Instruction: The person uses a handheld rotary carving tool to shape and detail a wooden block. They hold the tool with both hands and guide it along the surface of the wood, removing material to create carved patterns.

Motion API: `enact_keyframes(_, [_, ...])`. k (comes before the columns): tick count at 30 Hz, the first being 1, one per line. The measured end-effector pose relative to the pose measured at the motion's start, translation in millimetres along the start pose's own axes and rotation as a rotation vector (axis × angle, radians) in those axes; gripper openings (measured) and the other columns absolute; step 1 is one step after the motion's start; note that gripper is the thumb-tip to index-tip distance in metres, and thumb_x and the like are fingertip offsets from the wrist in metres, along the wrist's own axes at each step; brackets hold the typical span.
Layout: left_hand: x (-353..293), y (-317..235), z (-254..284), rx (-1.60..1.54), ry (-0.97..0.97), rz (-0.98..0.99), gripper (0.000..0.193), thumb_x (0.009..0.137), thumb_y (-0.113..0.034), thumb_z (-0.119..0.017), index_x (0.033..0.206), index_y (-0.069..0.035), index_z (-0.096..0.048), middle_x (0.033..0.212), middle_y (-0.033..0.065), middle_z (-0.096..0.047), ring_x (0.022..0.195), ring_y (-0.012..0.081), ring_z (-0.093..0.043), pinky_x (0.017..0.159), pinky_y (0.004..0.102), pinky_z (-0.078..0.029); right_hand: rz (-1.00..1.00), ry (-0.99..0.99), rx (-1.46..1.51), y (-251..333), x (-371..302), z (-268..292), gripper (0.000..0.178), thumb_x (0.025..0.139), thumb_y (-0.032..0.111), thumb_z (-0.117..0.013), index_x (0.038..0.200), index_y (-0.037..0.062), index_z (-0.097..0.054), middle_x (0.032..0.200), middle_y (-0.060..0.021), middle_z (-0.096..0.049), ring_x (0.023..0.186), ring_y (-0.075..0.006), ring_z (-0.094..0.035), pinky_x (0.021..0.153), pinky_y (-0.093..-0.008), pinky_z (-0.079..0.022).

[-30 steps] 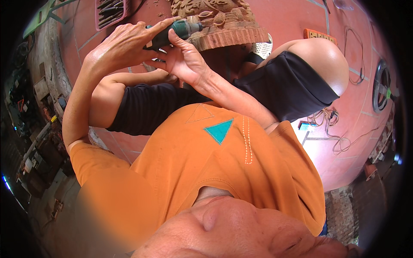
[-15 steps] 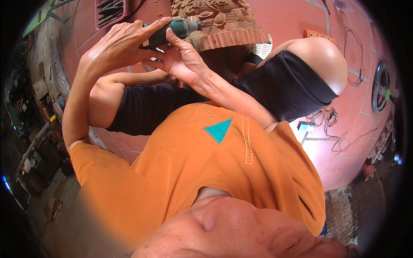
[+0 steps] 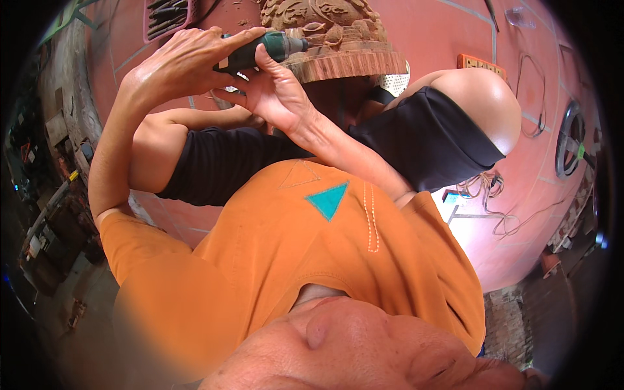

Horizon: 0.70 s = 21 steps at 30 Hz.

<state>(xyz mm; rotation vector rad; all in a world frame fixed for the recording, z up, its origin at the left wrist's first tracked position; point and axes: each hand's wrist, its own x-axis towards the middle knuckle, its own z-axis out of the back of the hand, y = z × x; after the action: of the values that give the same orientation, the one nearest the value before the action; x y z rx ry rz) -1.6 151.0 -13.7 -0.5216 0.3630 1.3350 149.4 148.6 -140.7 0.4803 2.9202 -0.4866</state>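
Note:
A dark green rotary power tool (image 3: pixel 263 52) lies sideways in my two hands, its nose pointing right. My left hand (image 3: pixel 185 62) wraps over its rear end from above, index finger stretched along the top. From below, my right hand (image 3: pixel 276 97), palm up, presses its thumb on the body near the nose; its other fingers reach left beneath the tool, partly hidden. Just beyond, a brown carved wooden piece (image 3: pixel 338 39) stands on the floor, with scrolled relief and a ridged rim. The nose overlaps its near left side; whether the bit touches the wood I cannot tell.
A pink basket (image 3: pixel 188 16) of chisel-like hand tools sits at far left. An orange power strip (image 3: pixel 481 65) and a looped cable (image 3: pixel 543 97) lie right of my bent knee. Farther right stands a dark round wheel-like object (image 3: pixel 572 140). Wooden timber (image 3: pixel 84 84) edges the left side.
The view has shifted slightly, so the carving sits a little lower in it. The tool's nose has moved slightly right and down; both hands keep the same hold.

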Motion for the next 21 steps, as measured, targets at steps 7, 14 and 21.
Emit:
enact_keyframes(7, [2.1,3.6,-2.1,0.009,-0.021,-0.013,0.084,0.073,-0.028,-0.075,0.147,-0.026,-0.035,0.079,0.012,-0.055,0.071,0.0274,-0.057,0.066,0.0385,-0.045,0.001,-0.005,0.019,1.0,-0.1,-2.3,0.041,0.091,0.037,-0.062,0.121,0.0099,-0.053,0.119,-0.0102,-0.059,0.113,-0.0325,-0.056,0.101,-0.0581,-0.041])
enact_keyframes(14, [2.8,5.2,-6.0,0.021,-0.016,-0.01,0.087,0.072,-0.028,-0.076,0.148,-0.027,-0.034,0.08,0.0099,-0.055,0.073,0.0249,-0.056,0.068,0.0376,-0.045,0.014,-0.027,-0.018,2.3,-0.6,-3.5,0.042,0.09,0.038,-0.063,0.12,0.0101,-0.054,0.116,-0.0094,-0.06,0.111,-0.0321,-0.058,0.1,-0.0584,-0.042])
enact_keyframes(21, [0.1,3.2,-4.2,0.004,-0.006,0.004,0.089,0.071,-0.029,-0.076,0.148,-0.028,-0.033,0.08,0.0098,-0.054,0.073,0.0253,-0.055,0.069,0.0377,-0.044,0.008,-0.047,-0.032,-0.4,0.4,-2.9,0.043,0.089,0.039,-0.063,0.119,0.0098,-0.055,0.116,-0.009,-0.06,0.111,-0.0328,-0.058,0.1,-0.0584,-0.041])
